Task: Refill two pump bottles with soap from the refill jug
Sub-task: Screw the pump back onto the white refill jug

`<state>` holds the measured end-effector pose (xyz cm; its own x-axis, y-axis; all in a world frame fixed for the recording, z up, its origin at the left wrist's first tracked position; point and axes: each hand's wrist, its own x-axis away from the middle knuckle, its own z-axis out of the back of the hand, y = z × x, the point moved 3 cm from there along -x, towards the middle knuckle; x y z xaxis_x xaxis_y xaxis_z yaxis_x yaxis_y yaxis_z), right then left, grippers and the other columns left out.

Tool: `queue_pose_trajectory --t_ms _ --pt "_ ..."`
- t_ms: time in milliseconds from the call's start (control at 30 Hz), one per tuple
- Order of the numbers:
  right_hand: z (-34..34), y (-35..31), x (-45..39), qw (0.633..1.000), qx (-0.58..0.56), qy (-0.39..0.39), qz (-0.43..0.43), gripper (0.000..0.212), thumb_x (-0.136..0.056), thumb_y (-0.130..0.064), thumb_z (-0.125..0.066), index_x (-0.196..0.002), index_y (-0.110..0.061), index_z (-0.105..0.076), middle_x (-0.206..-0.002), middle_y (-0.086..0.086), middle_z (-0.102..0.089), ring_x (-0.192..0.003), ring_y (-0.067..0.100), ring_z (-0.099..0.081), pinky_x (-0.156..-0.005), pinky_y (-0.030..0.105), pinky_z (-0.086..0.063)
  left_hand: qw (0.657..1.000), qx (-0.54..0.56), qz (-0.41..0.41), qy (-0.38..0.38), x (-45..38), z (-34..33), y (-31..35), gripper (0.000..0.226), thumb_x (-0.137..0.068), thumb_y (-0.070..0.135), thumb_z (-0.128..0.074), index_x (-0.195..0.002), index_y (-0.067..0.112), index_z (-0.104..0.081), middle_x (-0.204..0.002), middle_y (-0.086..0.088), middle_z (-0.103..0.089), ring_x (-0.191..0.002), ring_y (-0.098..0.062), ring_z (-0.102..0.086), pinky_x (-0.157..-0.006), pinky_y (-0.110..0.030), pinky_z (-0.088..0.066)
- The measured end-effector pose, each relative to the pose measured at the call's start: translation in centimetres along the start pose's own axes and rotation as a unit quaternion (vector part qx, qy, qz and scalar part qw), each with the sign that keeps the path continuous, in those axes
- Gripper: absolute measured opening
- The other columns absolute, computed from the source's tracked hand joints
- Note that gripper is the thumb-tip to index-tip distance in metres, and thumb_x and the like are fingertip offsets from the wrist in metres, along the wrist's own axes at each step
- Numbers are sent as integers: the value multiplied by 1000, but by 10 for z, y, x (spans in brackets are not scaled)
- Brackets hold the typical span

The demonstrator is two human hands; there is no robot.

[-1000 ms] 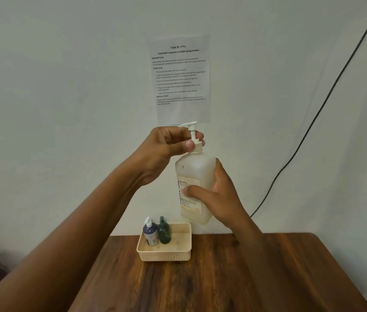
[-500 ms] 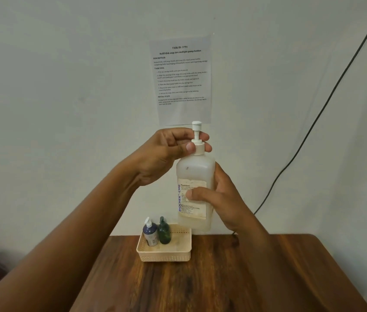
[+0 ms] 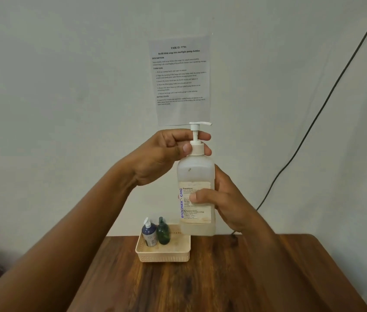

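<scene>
Above the basket: refill jug [image 3: 196,194] is held upright in the air, clear of the desk [image 3: 223,278], its base just above and right of the basket [image 3: 163,254]
Right hand [image 3: 225,201]: wrapped round the jug's labelled body, thumb across the front, fingers behind; clamped on it
Left hand [image 3: 166,152]: fingers and thumb pinching the white pump collar [image 3: 197,147] at the jug's neck, below the pump head
Jug, how it will handle: stiff translucent plastic; pale liquid shows only near the bottom, so I judge it fairly light and bottom-weighted; smooth walls could turn slippery if soap runs down them
Where to take hold: mid-body across the label for carrying; the ribbed collar for twisting, not the thin stem or spout, which look too slender to bear a turn
Inside the basket, left end: blue pump bottle [image 3: 149,234] with a white pump, and just right of it a dark green pump bottle [image 3: 163,233]; both upright, small, likely light and easy to tip
Count: one jug, two small bottles, one basket, one desk
Behind the jug, above the basket: printed sheet [image 3: 179,79] on the wall; cable [image 3: 313,122] running down to the right of it
</scene>
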<state>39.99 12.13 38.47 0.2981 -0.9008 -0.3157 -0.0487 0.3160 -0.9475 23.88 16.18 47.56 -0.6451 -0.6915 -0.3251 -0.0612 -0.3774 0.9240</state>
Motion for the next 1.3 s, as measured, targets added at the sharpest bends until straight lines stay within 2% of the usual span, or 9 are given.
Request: queue_pose_trajectory --t_ms 200,333,433,533,700,967,1100,1200,1300 --pt "3 1 -3 999 23 45 3 61 -72 -32 -82 -126 -38 -54 -110 -4 -72 -103 20 -72 -83 45 -63 1000 -12 -1 13 -1 -6 -4 36 -105 19 -51 -136 4 -62 -135 -17 -67 -123 -28 -63 -107 -42 -51" --pt "4 2 -4 993 77 84 7 61 -70 -42 -79 -123 -46 -49 -110 -12 -69 -99 10 -71 -76 31 -63 987 -105 -2 124 -1 -14 -3 27 -95 36 -68 -117 23 -78 -120 2 -75 -107 -16 -68 -99 -36 -56" --pt "5 1 -3 991 100 85 6 62 -69 -45 -79 -122 -49 -47 -110 -15 -68 -100 9 -70 -77 30 -62 976 -110 -33 186 -3 -15 -3 18 -93 24 -75 -108 17 -81 -114 4 -78 -104 -22 -70 -94 -39 -60" --pt "11 -2 1 995 91 49 0 61 -69 -40 -80 -122 -47 -50 -109 -15 -70 -101 10 -70 -77 32 -62 986 -72 -28 149 -5 -12 -2 17 -92 13 -74 -107 7 -79 -114 0 -78 -102 -19 -69 -96 -36 -57" --pt "16 1 3 998 63 8 -25 65 -69 -33 -82 -126 -38 -51 -110 -8 -72 -104 16 -71 -79 37 -63 994 -39 -31 98 -7 -11 -9 16 -89 13 -73 -102 11 -80 -106 -3 -75 -102 -19 -68 -94 -34 -56" --pt "19 31 3 990 125 63 -32 71 -74 -51 -78 -133 -47 -39 -121 -16 -61 -111 11 -64 -85 33 -61 993 -60 -18 102 -10 -6 -38 30 -89 31 -71 -113 15 -79 -126 3 -75 -116 -16 -71 -90 -24 -57" --pt "27 59 0 978 164 117 -46 81 -71 -57 -78 -137 -47 -33 -122 -20 -54 -109 10 -59 -80 22 -54 982 -139 8 124 -15 -7 -65 25 -101 26 -63 -121 21 -77 -132 13 -71 -127 -7 -63 -102 -25 -52" --pt "36 84 -3 967 187 167 -50 85 -72 -55 -85 -138 -46 -32 -121 -20 -52 -105 5 -57 -76 16 -48 968 -171 30 181 -13 -3 -93 33 -104 38 -56 -135 33 -66 -139 14 -66 -133 -6 -59 -114 -36 -45" --pt "51 115 -8 953 198 220 -67 88 -72 -51 -87 -142 -40 -35 -126 -17 -52 -103 4 -56 -77 14 -44 945 -222 70 232 -9 3 -134 55 -103 51 -49 -155 32 -43 -154 12 -53 -143 -11 -49 -120 -42 -38"
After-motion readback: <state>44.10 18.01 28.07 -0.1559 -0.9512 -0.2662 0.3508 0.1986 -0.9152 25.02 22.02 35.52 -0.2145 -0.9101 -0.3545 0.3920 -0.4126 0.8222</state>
